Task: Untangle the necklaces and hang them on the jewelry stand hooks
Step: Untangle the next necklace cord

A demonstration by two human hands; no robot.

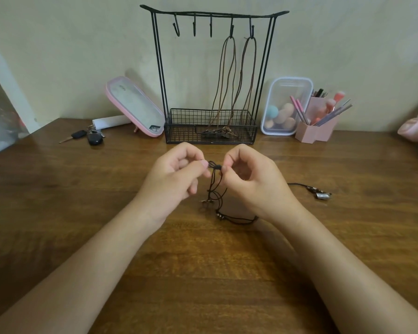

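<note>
While my left hand [179, 171] and right hand [250, 175] pinch the knotted black cord necklaces [214, 189] above mid tabletop [82, 189], I judge untangling underway; next, one strand needs teasing loose.

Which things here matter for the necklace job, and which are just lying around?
Part of the job: tangled black necklaces, left hand, right hand, jewelry stand, two brown necklaces already hung.
Just lying about: keys, pink mirror, box of sponges, pink brush holder.

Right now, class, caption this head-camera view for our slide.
Left hand and right hand pinch the knotted black necklaces; two brown necklaces hang on the jewelry stand.
</note>
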